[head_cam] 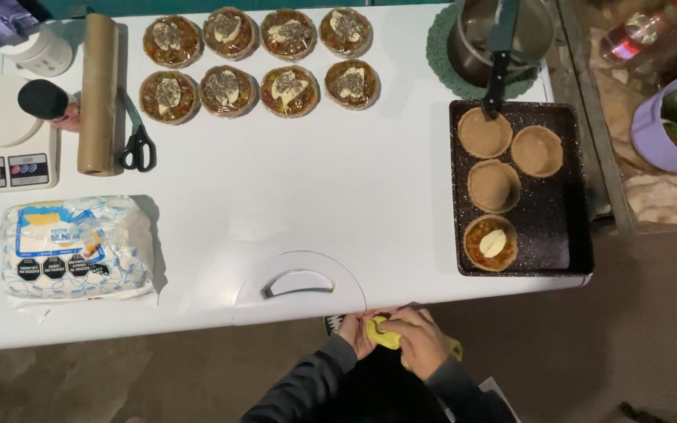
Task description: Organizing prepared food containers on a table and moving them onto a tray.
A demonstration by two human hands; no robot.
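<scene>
both hands, left hand [356, 333] and right hand [421, 341], pinch a yellow cloth [386, 336] together just below the tabletop [291, 204] edge, seemingly wiping fingers; the dark tray [570, 188] sits off right.

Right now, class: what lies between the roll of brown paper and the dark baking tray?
In the head view, only bare white table top lies between the roll of brown paper and the dark baking tray, apart from black-handled scissors beside the roll.
</scene>
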